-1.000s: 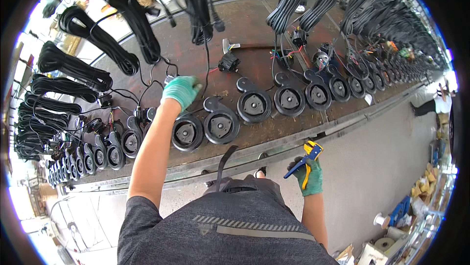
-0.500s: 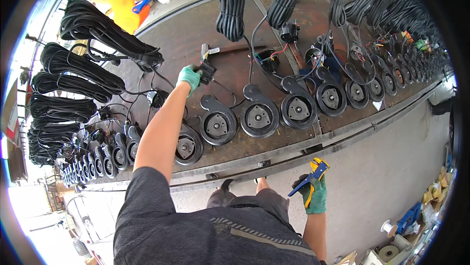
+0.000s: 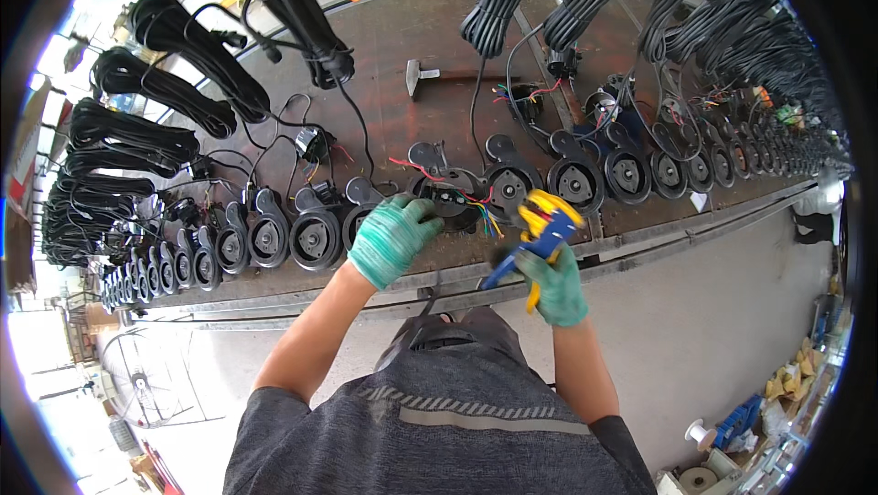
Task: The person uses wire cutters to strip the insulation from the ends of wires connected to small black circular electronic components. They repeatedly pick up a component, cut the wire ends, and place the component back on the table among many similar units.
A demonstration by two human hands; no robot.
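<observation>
The black wired part (image 3: 448,197) was located at the near edge of the counter (image 3: 384,33), in front of a partly hidden round unit; whether it rested there could not be determined. Red wire extended from its left side, and multicoloured leads spread at its lower right. The gloved left hand (image 3: 395,241) had its fingers clamped on the part's left end. The gloved right hand (image 3: 560,292) had its fingers wrapped around the blue-and-yellow wire stripper (image 3: 551,225), whose head was near the leads. Black wheel-like units (image 3: 576,184) lined the edge on both sides. Beyond lay a hammer (image 3: 414,79) and hung coiled black cables (image 3: 498,5).
</observation>
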